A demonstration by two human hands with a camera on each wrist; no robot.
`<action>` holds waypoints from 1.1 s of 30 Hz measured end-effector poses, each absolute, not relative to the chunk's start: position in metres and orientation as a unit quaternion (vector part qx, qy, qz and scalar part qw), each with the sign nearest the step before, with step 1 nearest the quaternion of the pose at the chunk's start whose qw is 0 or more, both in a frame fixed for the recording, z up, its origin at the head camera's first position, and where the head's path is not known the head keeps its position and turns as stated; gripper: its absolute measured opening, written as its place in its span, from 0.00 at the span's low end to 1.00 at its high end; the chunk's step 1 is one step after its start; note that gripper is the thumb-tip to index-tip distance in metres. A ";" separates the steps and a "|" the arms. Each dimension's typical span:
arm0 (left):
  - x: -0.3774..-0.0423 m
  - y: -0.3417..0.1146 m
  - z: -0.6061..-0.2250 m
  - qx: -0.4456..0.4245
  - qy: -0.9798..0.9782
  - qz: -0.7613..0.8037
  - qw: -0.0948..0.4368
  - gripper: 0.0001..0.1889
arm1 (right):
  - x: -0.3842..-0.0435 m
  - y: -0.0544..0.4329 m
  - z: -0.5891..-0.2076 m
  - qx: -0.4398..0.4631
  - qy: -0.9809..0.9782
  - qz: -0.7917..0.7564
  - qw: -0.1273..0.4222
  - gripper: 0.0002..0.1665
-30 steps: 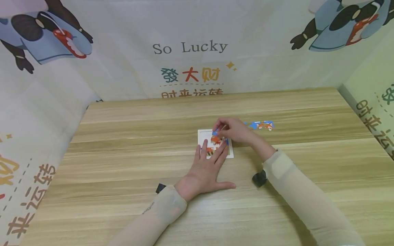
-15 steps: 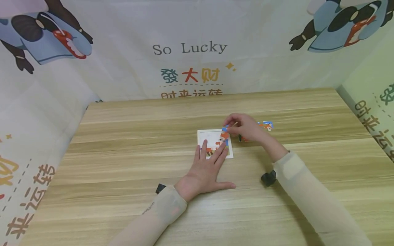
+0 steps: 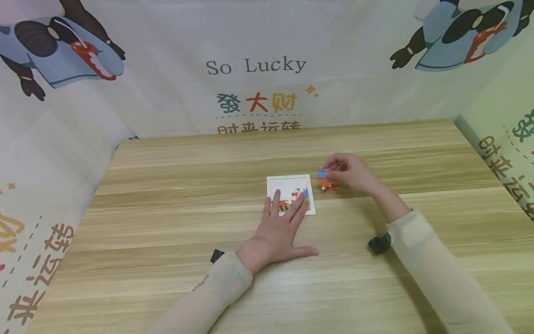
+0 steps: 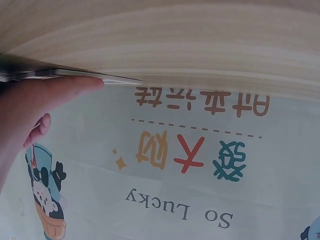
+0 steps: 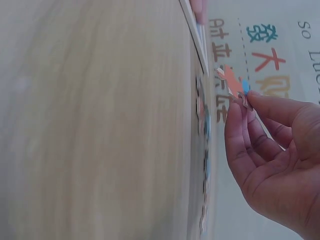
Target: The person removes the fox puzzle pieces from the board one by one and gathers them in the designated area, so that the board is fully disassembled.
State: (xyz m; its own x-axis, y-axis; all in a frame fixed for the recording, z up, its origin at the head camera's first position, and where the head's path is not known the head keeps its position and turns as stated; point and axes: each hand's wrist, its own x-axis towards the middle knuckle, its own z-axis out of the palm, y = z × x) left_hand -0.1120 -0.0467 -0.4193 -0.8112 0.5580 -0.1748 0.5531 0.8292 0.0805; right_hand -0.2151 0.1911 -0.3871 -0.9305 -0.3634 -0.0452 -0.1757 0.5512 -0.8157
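My left hand point(image 3: 277, 234) lies flat with spread fingers, its fingertips on the lower part of a white square puzzle tray point(image 3: 288, 178). Some orange, blue and green pieces point(image 3: 285, 204) sit fitted along the tray's bottom and right side, partly under those fingers. To the right of the tray, my right hand point(image 3: 354, 174) pinches a puzzle piece point(image 5: 232, 81) between thumb and fingertips. Orange with a bit of blue, this piece is held above the table in the right wrist view. The left wrist view catches only part of the left hand at the tray's edge.
More loose puzzle pieces point(image 5: 206, 155) lie on the wooden table point(image 3: 167, 208) under and beyond the right hand, mostly hidden in the head view. A printed cloth point(image 3: 258, 37) hangs behind the table and at both sides.
My right hand has carried the puzzle piece rightward from over the tray to beside it, baring more of the tray's white bottom. The left hand has stayed in place.
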 end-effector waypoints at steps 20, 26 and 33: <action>-0.113 -0.046 -0.420 0.291 0.952 0.009 0.095 0.58 | -0.204 0.232 -0.389 -0.115 0.863 -0.475 0.131 0.14; -0.113 -0.047 -0.420 0.289 0.952 0.012 0.103 0.58 | -0.203 0.236 -0.391 -0.113 0.860 -0.478 0.139 0.14; -0.112 -0.046 -0.418 0.289 0.952 0.008 0.105 0.58 | -0.201 0.238 -0.390 -0.108 0.863 -0.471 0.147 0.14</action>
State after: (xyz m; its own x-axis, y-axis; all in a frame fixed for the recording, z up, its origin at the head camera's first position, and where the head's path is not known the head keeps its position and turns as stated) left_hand -0.1123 -0.0464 -0.4184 -0.8109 0.5520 -0.1944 0.5484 0.8327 0.0767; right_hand -0.2009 0.2376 -0.3905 -0.9334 -0.3254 -0.1510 -0.0488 0.5324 -0.8451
